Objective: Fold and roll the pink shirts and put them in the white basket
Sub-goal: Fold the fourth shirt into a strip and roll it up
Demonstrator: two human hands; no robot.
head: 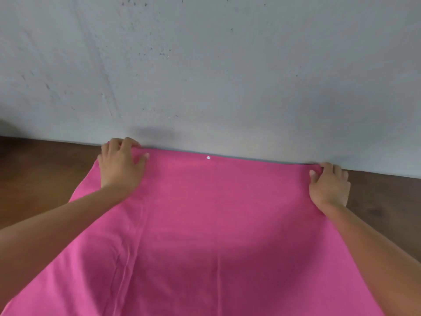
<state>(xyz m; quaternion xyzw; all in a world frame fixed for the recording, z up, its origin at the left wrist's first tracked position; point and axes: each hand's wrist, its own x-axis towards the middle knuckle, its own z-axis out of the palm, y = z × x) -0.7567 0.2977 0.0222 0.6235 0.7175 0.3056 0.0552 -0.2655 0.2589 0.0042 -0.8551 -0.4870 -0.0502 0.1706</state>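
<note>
- Pink shirt [216,224] spread flat on brown surface [41,179], far hem at 12 by grey wall [205,65].
- My left hand [120,165] at 10, right hand [328,185] at 2: fingers curled, pinching hem corners.
- Fabric looks light, floppy, creases easily; best held by corners/hem, kept taut.
- Basket not in view.

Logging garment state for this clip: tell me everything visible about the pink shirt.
The pink shirt is plain, soft-looking fabric spread flat on the brown wooden table, its far edge against the grey wall. A small white button sits mid-edge above a faint centre crease. The left hand and right hand each grip a far corner. Its near part runs out of frame.
</note>
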